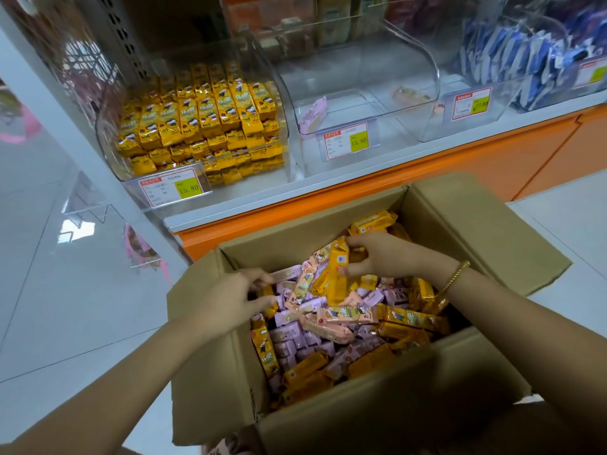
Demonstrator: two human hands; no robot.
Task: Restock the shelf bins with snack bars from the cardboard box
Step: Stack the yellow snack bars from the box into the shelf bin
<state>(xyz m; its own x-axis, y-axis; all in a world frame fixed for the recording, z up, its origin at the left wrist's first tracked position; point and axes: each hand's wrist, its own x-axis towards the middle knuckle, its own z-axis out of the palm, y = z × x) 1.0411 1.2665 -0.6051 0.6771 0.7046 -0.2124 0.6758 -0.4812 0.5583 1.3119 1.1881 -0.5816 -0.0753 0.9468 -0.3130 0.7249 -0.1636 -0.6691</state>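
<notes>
Hidden or unclear: the near left corner of the cardboard box [361, 421] runs toward the lower edge of the view, and my forearms cover part of its contents. Print on the wrappers is too small to read. The far bins on the upper shelf are blurred behind clear plastic.

Legible writing: the price tag [189, 188] on the left bin [108, 142] reads 15.80, and the tag [358, 141] on the middle bin [410, 77] also reads 15.80. A third tag [473, 103] further right starts with 17; the rest is uncertain.

The box stands on the floor, near the orange-fronted shelf [394, 172], flaps open, filled with mixed yellow, pink and peach snack bars [345, 323].

My right hand [384, 254] grasps a bunch of yellow bars [335, 274] above the pile. My left hand [236, 297] sits at the left side of the box with fingers curled over the bars; I cannot tell whether it grips one.

The left bin is stacked with yellow bars [197, 119]. The middle bin holds a single pink bar [313, 114].
</notes>
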